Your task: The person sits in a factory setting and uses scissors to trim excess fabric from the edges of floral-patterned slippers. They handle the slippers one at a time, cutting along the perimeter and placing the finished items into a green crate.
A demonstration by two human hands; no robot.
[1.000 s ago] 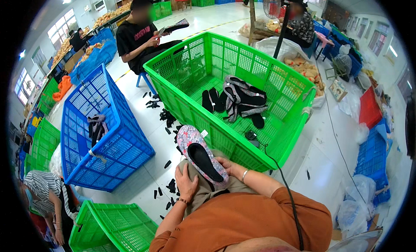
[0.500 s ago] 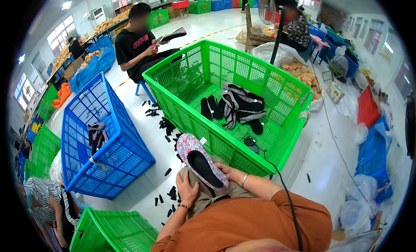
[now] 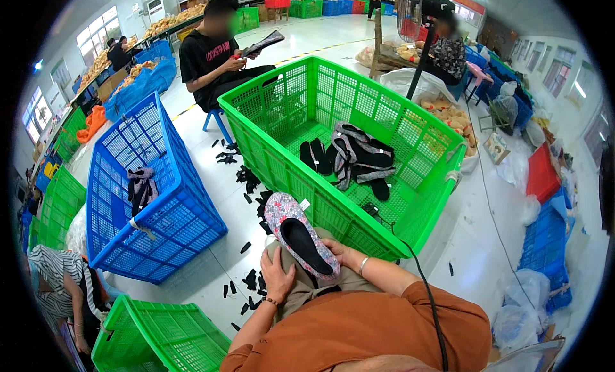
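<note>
A flowered slipper [image 3: 282,209] in pink, grey and red, with a black lining and a small white tag, lies over my lap, toe pointing away from me. At its heel end, my right hand [image 3: 344,252] grips the side, with some fingers hidden beneath. My left hand [image 3: 277,281] lies on my trouser leg to the left of the slipper, fingers stretched out and holding nothing. Just ahead, a large green crate [image 3: 282,164] contains a heap of grey-and-black slippers [image 3: 362,151] and several black sole-shaped pieces [image 3: 316,155].
A blue crate [image 3: 192,209] with a few dark pieces stands left; another green crate [image 3: 173,337] is at lower left. Black scraps [image 3: 246,178] litter the floor. A seated co-worker [image 3: 211,58] handles a dark slipper piece. A black cable [image 3: 416,269] runs from the crate over my right arm.
The view has shifted slightly, while my hands and the slipper keep nearly the same pose. The co-worker's dark piece is now tilted more upward.
</note>
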